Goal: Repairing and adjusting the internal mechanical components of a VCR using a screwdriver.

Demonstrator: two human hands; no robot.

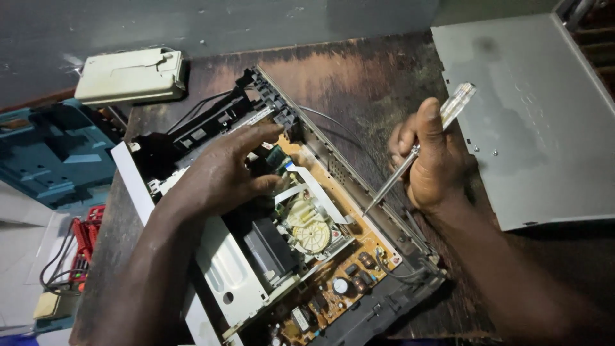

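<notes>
We see two hands at work. The left hand (221, 173) lies spread, fingers loose, on top of the opened grey electronic player (282, 218), gripping nothing, its fingertips touching the black plastic frame (211, 122) along the far edge. The right hand (430, 160) is clenched around one screwdriver with a clear plastic handle and thin metal shaft (416, 150); the tip points down at the player's near metal side wall. The player sits uncovered in the middle of one dark, worn wooden table (365, 77), set at a slant. Inside we count one tan circuit board (339, 282), one round cream gear wheel (312, 236) and one white flat ribbon cable (314, 186). One grey sheet-metal cover (532, 122) lies flat to the right, apart from the player. Further left rest one cream plastic box (131, 75), one teal tool case (54, 154) and one pair of red probe leads (83, 240).
</notes>
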